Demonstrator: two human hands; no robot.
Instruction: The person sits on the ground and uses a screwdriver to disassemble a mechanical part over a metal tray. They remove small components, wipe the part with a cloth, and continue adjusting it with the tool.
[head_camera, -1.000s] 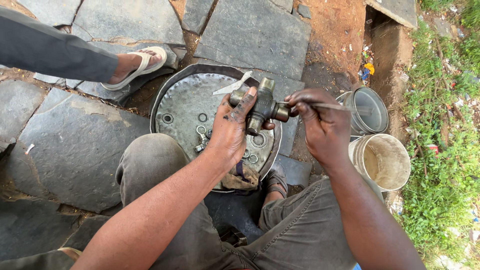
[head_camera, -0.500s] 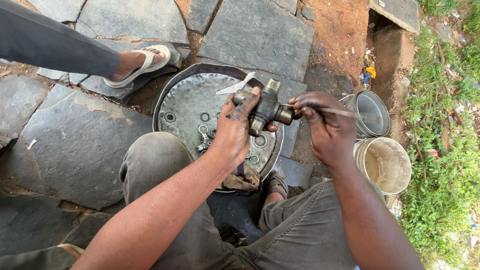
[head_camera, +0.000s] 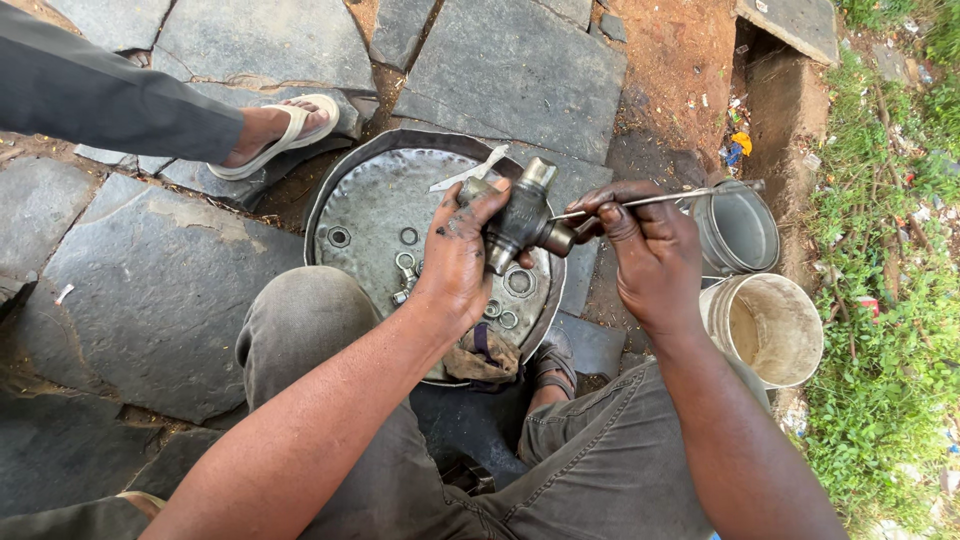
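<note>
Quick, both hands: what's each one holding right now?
Left hand: closed on the cross-shaped metal part.
Right hand: closed on a thin metal rod.

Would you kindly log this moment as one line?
left hand: grips dark metal cross-shaped joint | right hand: pokes thin metal rod into its end | below: round dented metal tray
</note>
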